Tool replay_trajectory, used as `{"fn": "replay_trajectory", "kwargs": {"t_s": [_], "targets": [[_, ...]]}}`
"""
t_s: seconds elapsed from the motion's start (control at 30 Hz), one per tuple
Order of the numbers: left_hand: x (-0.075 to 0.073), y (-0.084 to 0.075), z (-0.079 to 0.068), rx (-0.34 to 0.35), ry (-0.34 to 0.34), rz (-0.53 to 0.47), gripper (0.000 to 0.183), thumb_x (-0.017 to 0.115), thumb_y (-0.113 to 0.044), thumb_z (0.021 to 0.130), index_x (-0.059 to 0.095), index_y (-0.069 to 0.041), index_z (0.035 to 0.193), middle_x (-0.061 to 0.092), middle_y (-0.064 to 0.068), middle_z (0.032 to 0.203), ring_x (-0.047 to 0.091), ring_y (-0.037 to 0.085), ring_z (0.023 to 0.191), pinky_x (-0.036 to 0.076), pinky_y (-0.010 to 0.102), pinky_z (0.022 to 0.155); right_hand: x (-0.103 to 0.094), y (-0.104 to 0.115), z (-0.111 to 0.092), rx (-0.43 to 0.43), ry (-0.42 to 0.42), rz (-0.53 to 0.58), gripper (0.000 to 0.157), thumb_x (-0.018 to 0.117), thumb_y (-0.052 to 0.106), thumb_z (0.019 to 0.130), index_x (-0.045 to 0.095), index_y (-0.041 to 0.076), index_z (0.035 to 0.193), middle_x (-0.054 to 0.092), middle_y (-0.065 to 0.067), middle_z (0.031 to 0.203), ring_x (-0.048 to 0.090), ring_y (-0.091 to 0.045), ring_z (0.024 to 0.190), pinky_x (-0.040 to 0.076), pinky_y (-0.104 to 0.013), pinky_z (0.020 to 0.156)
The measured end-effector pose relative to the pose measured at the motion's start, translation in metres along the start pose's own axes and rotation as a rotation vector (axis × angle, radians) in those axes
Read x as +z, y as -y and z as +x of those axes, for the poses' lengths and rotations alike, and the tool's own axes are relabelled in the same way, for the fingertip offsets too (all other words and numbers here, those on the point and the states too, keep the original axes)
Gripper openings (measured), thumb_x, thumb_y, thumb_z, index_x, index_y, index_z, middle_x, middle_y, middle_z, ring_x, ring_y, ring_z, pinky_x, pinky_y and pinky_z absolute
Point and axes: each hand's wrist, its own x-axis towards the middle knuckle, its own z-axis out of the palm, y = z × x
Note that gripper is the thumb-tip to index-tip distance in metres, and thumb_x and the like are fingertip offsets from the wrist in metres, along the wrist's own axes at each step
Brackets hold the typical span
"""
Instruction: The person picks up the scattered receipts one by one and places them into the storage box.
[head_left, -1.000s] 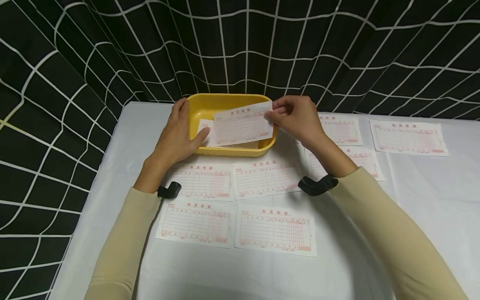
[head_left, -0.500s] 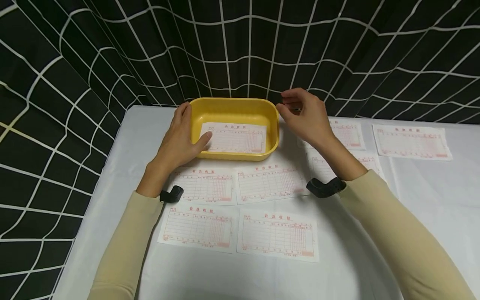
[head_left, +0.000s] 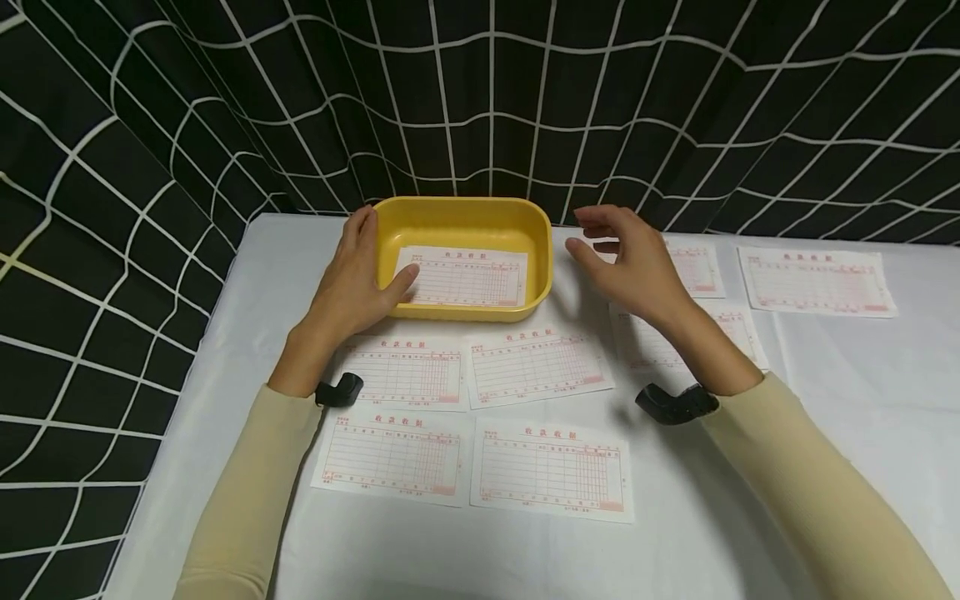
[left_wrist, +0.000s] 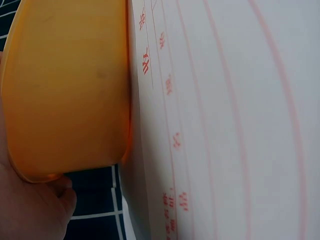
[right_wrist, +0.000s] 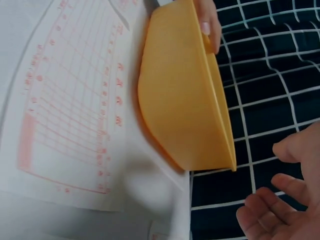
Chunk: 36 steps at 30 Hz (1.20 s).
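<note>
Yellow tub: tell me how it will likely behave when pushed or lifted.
The yellow tub is probably light for its size: its walls look thin, and only paper shows inside. Low and wide, it seems unlikely to tip or roll. Its smooth, slightly shiny surface may make it a little slippery to grip.

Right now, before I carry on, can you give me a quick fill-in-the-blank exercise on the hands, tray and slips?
1. The left hand grips the yellow tray at its ____ end.
2. The right hand is holding ____.
3. The slip inside the tray is printed in ____.
4. The row of slips nearest the person has ____ slips.

Missing words: left; nothing; red; two.
</note>
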Motion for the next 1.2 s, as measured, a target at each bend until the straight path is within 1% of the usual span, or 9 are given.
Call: {"fn": "replay_trajectory", "kwargs": {"t_s": [0.13, 0.37, 0.57, 0.77, 0.83, 0.97, 1.07, 1.1, 1.2], "targets": [[0.0, 0.0, 0.0, 0.003, 0.0, -0.001, 0.1, 0.063, -0.051, 0.096, 0.014, -0.003, 0.169, 0.015, 0.016, 0.176, 0.035, 0.037, 0.155, 0.033, 0.054, 0.128, -0.001, -0.006, -0.009, -0.014, 0.0, 0.001, 0.047, 0.069, 0.018, 0.102, 0.06, -0.002, 0.143, 0.061, -0.025, 0.141, 0.061, -0.042, 0.129, 0.051, -0.058, 0.111], [0.001, 0.001, -0.001, -0.003, 0.005, -0.004, 0.101, 0.063, -0.051, 0.096, 0.013, -0.003, 0.17, 0.014, 0.016, 0.177, 0.035, 0.037, 0.156, 0.033, 0.054, 0.129, 0.001, -0.013, -0.024, -0.026, -0.004, -0.012, 0.043, 0.07, 0.014, 0.1, 0.062, -0.002, 0.14, 0.063, -0.021, 0.139, 0.063, -0.036, 0.129, 0.052, -0.053, 0.111], [0.002, 0.001, -0.002, -0.003, -0.001, -0.001, 0.1, 0.064, -0.05, 0.096, 0.015, -0.003, 0.169, 0.015, 0.016, 0.176, 0.036, 0.036, 0.154, 0.033, 0.053, 0.129, 0.003, -0.015, -0.039, -0.082, -0.011, -0.041, 0.043, 0.072, 0.013, 0.099, 0.064, -0.001, 0.139, 0.065, -0.021, 0.137, 0.065, -0.038, 0.127, 0.054, -0.053, 0.109], [0.002, 0.0, -0.003, -0.008, 0.001, 0.002, 0.1, 0.064, -0.051, 0.096, 0.014, -0.003, 0.169, 0.015, 0.016, 0.176, 0.035, 0.036, 0.155, 0.032, 0.054, 0.129, 0.003, -0.014, -0.059, -0.107, -0.023, -0.052, 0.043, 0.073, 0.013, 0.099, 0.064, 0.001, 0.139, 0.065, -0.02, 0.138, 0.065, -0.039, 0.125, 0.053, -0.056, 0.107], [0.002, 0.001, -0.003, -0.005, 0.001, 0.001, 0.1, 0.063, -0.051, 0.097, 0.014, -0.003, 0.169, 0.015, 0.016, 0.176, 0.035, 0.036, 0.156, 0.032, 0.054, 0.129, 0.003, -0.014, -0.066, -0.107, -0.027, -0.066, 0.043, 0.073, 0.013, 0.098, 0.065, 0.002, 0.139, 0.065, -0.019, 0.138, 0.065, -0.04, 0.124, 0.053, -0.057, 0.105], [0.001, 0.001, -0.002, 0.002, 0.0, -0.002, 0.1, 0.063, -0.051, 0.097, 0.013, -0.002, 0.169, 0.014, 0.016, 0.177, 0.034, 0.036, 0.156, 0.032, 0.053, 0.129, 0.003, -0.015, -0.08, -0.111, -0.04, -0.093, 0.045, 0.075, 0.012, 0.096, 0.065, 0.004, 0.139, 0.065, -0.017, 0.139, 0.066, -0.039, 0.119, 0.051, -0.055, 0.101], [0.0, 0.0, -0.002, 0.003, -0.002, 0.002, 0.1, 0.062, -0.051, 0.098, 0.012, -0.003, 0.17, 0.013, 0.015, 0.177, 0.034, 0.036, 0.156, 0.032, 0.052, 0.129, 0.004, -0.015, -0.092, -0.129, -0.05, -0.104, 0.045, 0.075, 0.01, 0.095, 0.065, 0.005, 0.139, 0.066, -0.015, 0.138, 0.065, -0.036, 0.121, 0.051, -0.05, 0.102], [0.0, 0.0, -0.002, 0.003, -0.003, 0.004, 0.1, 0.063, -0.051, 0.098, 0.012, -0.003, 0.17, 0.014, 0.015, 0.177, 0.034, 0.035, 0.156, 0.032, 0.052, 0.129, 0.005, -0.016, -0.096, -0.135, -0.053, -0.107, 0.045, 0.076, 0.01, 0.095, 0.065, 0.005, 0.138, 0.066, -0.014, 0.138, 0.065, -0.035, 0.122, 0.051, -0.046, 0.103], [0.0, 0.0, -0.001, 0.007, -0.004, 0.007, 0.1, 0.062, -0.051, 0.098, 0.012, -0.003, 0.17, 0.014, 0.016, 0.176, 0.035, 0.036, 0.156, 0.032, 0.052, 0.129, 0.007, -0.02, -0.11, -0.145, -0.061, -0.11, 0.045, 0.077, 0.009, 0.094, 0.066, 0.005, 0.137, 0.066, -0.012, 0.137, 0.065, -0.031, 0.123, 0.05, -0.03, 0.104]]}}
